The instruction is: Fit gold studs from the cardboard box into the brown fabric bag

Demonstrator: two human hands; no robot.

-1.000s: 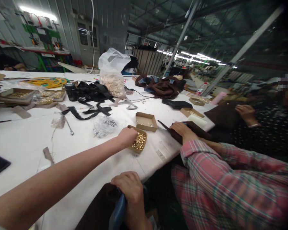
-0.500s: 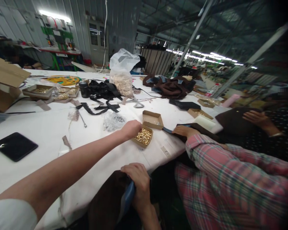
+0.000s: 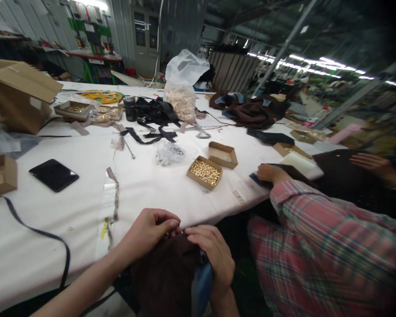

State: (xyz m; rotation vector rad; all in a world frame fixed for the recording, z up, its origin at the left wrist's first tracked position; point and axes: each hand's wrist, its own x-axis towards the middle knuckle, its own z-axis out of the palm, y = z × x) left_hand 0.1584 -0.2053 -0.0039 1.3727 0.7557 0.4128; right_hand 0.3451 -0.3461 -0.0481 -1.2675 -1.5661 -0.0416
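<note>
We are holding brown cloth (image 3: 168,277) beside the near edge of the tabletop (image 3: 152,191): our left hand (image 3: 148,230) is pinching its top edge, while our right hand (image 3: 217,254) is clasping its right side. Whether the left fingertips are hiding anything, we cannot tell. Ahead of both hands, white surface is stretching to a box (image 3: 199,181) of studs (image 3: 205,171). Rightward, a co-worker's sleeve (image 3: 295,196) is limiting our room.

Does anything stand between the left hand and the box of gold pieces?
Nothing visible does: only the white table shows between the left hand, at the brown cloth, and the box.
</note>
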